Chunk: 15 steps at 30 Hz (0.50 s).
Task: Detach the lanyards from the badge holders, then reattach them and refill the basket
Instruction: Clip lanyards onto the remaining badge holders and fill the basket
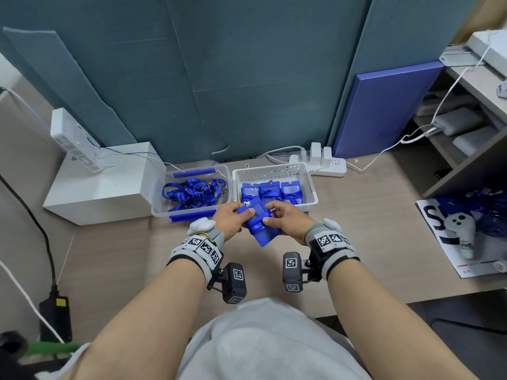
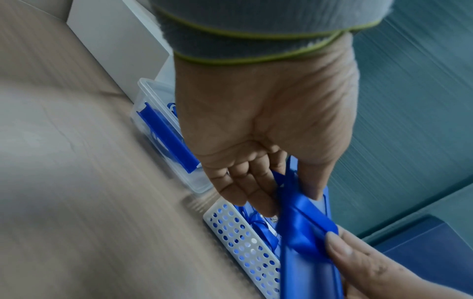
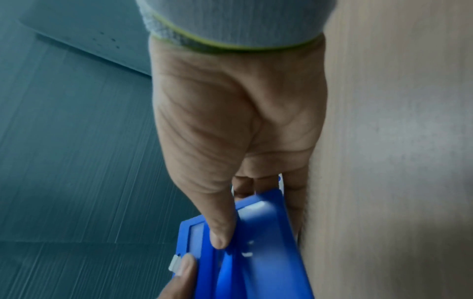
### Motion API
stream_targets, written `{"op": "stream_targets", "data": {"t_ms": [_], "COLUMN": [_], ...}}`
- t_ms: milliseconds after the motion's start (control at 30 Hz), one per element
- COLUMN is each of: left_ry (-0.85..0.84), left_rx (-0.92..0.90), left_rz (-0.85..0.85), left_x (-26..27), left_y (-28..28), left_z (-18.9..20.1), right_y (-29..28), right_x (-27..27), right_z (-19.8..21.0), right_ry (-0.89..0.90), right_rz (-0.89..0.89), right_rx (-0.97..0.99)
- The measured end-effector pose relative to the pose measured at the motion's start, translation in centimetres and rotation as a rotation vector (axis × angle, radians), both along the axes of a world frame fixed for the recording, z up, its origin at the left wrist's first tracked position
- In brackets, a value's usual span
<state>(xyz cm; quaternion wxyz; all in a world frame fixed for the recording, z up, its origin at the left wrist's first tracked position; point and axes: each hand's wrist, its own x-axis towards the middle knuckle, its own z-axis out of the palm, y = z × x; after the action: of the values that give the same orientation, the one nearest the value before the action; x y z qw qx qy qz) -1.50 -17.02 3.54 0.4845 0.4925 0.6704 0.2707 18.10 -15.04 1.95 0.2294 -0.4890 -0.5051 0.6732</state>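
A blue badge holder [image 1: 260, 226] with a blue lanyard wrapped round its middle is held above the desk, just in front of the white perforated basket [image 1: 311, 185]. My left hand [image 1: 233, 218] grips its top left corner, thumb on the front. My right hand [image 1: 285, 220] pinches its right edge at the lanyard wrap. In the left wrist view my left hand [image 2: 268, 178] has fingers behind the holder [image 2: 307, 263] and the lanyard band [image 2: 304, 218]. In the right wrist view my right hand [image 3: 243, 202] has its thumb pressed on the holder's [image 3: 268, 252] front. Several wrapped holders [image 1: 274, 192] lie in the basket.
A clear plastic box [image 1: 159, 198] of loose blue lanyards [image 1: 192, 193] stands left of the basket. A white box [image 1: 104, 187] sits further left, a power strip [image 1: 329, 165] behind the basket. A white controller [image 1: 461, 231] lies on a magazine at right.
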Motion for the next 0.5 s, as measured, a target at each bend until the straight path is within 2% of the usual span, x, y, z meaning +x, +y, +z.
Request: {"op": "stream_targets", "data": {"t_ms": [133, 233, 300, 400, 500], "left_ry": [-0.028, -0.141, -0.177, -0.143, -0.077], "left_rx": [-0.025, -0.181, -0.246, -0.173, -0.085], "left_rz": [0.03, 0.158, 0.176, 0.073, -0.003], "left_x": [0.1, 0.3, 0.1, -0.2, -0.8], "left_y": [-0.4, 0.1, 0.0, -1.1, -1.8], "left_z": [-0.3, -0.4, -0.4, -0.6, -1.4], "right_y": [0.0, 0.3, 0.4, 0.9, 1.4], "right_x": [0.1, -0.1, -0.2, 0.0, 0.3], "right_z": [0.1, 0.0, 0.1, -0.1, -0.4], "right_ry": [0.095, 0.171, 0.198, 0.197, 0.141], "right_rz": [-0.072, -0.176, -0.269, -0.395, -0.423], "right_rx": [-0.071, -0.068, -0.087, -0.117, -0.106]}}
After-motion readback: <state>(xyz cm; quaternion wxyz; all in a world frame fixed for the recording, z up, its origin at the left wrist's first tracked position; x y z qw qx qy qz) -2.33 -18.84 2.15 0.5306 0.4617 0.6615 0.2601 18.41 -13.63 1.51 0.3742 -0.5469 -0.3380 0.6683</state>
